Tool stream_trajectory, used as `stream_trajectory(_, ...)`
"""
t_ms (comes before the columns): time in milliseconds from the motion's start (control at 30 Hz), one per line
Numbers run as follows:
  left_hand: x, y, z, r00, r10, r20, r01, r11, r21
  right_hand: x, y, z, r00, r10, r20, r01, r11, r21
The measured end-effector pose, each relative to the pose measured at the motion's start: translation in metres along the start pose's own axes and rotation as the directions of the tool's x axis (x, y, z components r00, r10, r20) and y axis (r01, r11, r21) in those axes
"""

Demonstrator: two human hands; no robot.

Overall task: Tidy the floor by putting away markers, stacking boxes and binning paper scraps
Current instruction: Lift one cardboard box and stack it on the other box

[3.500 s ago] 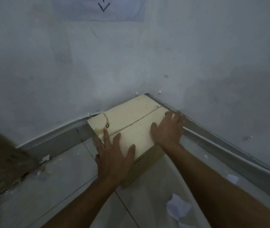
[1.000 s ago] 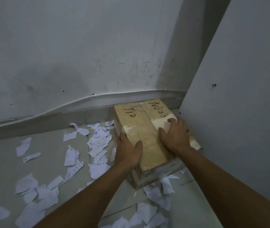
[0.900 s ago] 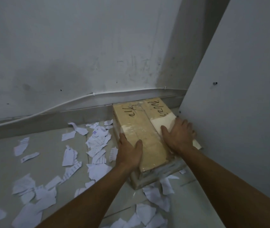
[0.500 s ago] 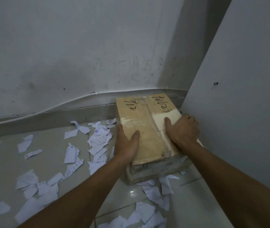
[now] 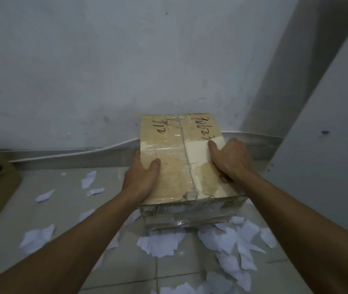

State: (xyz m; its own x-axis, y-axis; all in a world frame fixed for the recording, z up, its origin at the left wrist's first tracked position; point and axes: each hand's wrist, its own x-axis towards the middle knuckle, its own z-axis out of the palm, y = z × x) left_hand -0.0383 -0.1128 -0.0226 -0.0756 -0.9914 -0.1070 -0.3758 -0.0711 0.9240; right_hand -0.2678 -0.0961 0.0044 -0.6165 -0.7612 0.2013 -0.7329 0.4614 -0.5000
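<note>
Two-handed: left hand [image 5: 141,179] and right hand [image 5: 230,160] clamp the box's [image 5: 177,166] side edges; wall [image 5: 126,71] at twelve, scraps [image 5: 160,244] at six.

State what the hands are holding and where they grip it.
The cardboard box: left hand grips its left top edge, right hand its right top edge.

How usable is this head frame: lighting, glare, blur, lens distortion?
Head view: dim, bluish light; no harsh glare, only a faint sheen on the taped box; its handwriting is legible; paper scraps look soft; forearms balloon toward the bottom corners from the wide lens.
</note>
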Motion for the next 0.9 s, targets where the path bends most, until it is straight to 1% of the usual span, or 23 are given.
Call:
stream_trajectory(133, 0.003, -0.012, -0.064, 0.993, -0.045, -0.111, 0.049, 0.998, 0.029, -0.010, -0.063, 0.023, 0.990, -0.121, 0.069, 0.119, 0.992, 0.032)
stream_trajectory(267, -0.004, -0.024, -0.121, 0.988, -0.069, -0.136, 0.089, 0.985, 0.149, -0.024, -0.122, 0.045, 0.970, -0.206, 0.133, 0.203, 0.979, 0.031)
stream_trajectory(367, -0.017, -0.033, -0.159, 0.973, -0.102, -0.205, 0.135, 0.979, 0.153, -0.040, -0.165, 0.060, 0.939, -0.284, 0.194, 0.287, 0.958, 0.014)
stream_trajectory(533, -0.033, -0.037, -0.215, 0.914, -0.095, -0.394, 0.188, 0.961, 0.203, -0.069, -0.224, 0.081, 0.883, -0.394, 0.255, 0.374, 0.919, 0.125)
stream_trajectory(633, -0.040, -0.034, -0.246, 0.867, -0.070, -0.493, 0.211, 0.948, 0.237, -0.087, -0.254, 0.091, 0.866, -0.434, 0.248, 0.391, 0.897, 0.207)
stream_trajectory(733, -0.048, -0.032, -0.280, 0.819, -0.046, -0.572, 0.233, 0.938, 0.258, -0.100, -0.288, 0.094, 0.847, -0.473, 0.242, 0.412, 0.872, 0.264)
stream_trajectory(900, -0.067, -0.030, -0.332, 0.765, -0.020, -0.643, 0.255, 0.927, 0.275, -0.125, -0.348, 0.099, 0.815, -0.532, 0.230, 0.441, 0.826, 0.351)
